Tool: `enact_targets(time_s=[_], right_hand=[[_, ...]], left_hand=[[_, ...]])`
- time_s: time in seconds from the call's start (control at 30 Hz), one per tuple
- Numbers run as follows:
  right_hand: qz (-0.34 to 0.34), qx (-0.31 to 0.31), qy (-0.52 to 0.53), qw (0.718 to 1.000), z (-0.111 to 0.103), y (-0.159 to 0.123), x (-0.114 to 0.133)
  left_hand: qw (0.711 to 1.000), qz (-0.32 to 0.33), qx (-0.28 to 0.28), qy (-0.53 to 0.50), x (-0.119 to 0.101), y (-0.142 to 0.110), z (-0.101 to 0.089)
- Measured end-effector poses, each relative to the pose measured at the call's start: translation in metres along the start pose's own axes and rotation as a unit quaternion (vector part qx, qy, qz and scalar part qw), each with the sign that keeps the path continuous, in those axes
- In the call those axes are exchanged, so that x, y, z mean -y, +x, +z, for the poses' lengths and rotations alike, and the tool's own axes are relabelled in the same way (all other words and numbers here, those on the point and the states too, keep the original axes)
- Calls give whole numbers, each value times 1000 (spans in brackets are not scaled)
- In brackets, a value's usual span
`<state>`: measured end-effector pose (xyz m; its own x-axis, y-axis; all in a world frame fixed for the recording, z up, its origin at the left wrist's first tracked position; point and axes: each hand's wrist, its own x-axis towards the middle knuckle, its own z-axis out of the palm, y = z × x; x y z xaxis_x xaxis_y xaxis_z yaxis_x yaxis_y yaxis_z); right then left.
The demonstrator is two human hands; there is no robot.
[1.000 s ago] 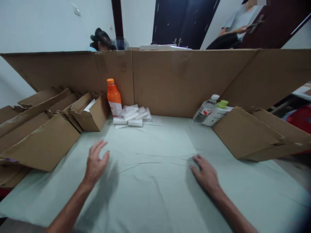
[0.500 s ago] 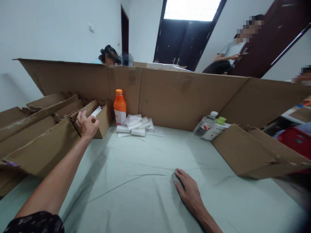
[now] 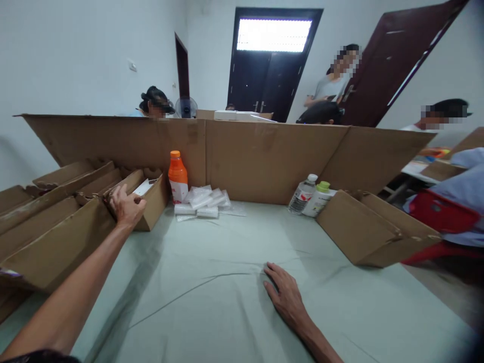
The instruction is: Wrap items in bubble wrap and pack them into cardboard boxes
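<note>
At the left, my left hand (image 3: 127, 205) is closed over the near edge of a narrow cardboard box (image 3: 154, 210). Its fingers are curled and the thumb bends in toward them; the fingertips are partly hidden. A white card-like item (image 3: 143, 187) shows inside that box, just beyond the hand. My right hand (image 3: 285, 292) lies open on the pale green tablecloth (image 3: 204, 312), fingers stretched forward, holding nothing. To the right of the narrow box stands an orange bottle (image 3: 177, 176), with a pile of clear plastic bags (image 3: 202, 200) beside it.
Larger cardboard boxes (image 3: 62, 239) line the left side. A cardboard panel (image 3: 260, 161) stands across the back. At the right are a clear water bottle (image 3: 303, 195), a green-capped bottle (image 3: 319, 199) and a tilted cardboard box (image 3: 363, 232). Several people are beyond the panel.
The camera view has shifted, showing more of the right side and the people there. Both hands keep about the same places on the box and the tablecloth.
</note>
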<state>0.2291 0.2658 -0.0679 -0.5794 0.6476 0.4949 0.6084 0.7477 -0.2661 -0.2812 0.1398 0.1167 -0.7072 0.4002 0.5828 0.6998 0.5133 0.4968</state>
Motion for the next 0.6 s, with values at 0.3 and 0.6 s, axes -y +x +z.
enact_targets(time_s=[0.3, 0.6], right_hand=[[41, -55, 22, 997, -5, 2, 6], [-114, 170, 316, 926, 26, 78, 170]], left_hand=[[972, 179, -148, -46, 45, -182, -124], [936, -243, -45, -250, 93, -257, -144]])
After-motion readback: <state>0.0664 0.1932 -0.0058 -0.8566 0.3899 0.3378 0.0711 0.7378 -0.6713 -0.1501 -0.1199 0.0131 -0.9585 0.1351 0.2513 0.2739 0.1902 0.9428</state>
